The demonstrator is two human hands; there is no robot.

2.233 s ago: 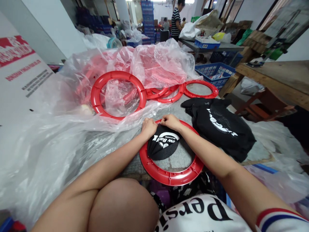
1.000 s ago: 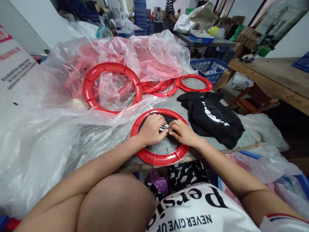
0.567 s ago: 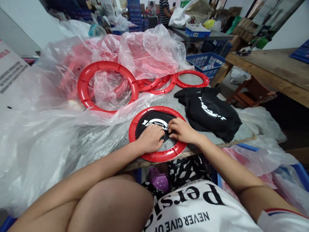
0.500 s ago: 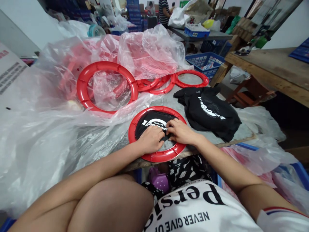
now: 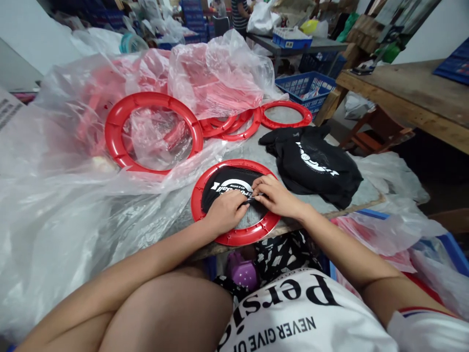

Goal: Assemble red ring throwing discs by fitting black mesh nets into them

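A red plastic ring (image 5: pixel 200 193) lies flat at the table's front edge. Inside it is black mesh fabric (image 5: pixel 210 183) with white printed lettering, covering the ring's far part; grey tabletop shows through the near part. My left hand (image 5: pixel 229 209) pinches the fabric's near edge, its wrist over the ring's near-left rim. Close beside it, my right hand (image 5: pixel 273 196) pinches the same edge, fingertips almost meeting the left ones. To the right lies a heap of black printed fabric pieces (image 5: pixel 315 166), apart from the ring.
Another red ring (image 5: pixel 110 132) leans on clear plastic sheeting (image 5: pixel 73 205) at the left. Several more red rings (image 5: pixel 252 128) lie behind, beside a bag of pink-looking parts (image 5: pixel 216 73). A blue crate (image 5: pixel 308 88) and a wooden table (image 5: pixel 410 102) stand beyond. A person (image 5: pixel 240 17) stands far back.
Both hands have drawn closer together, and the fingers now pinch the near edge of the black fabric. The view has shifted slightly.
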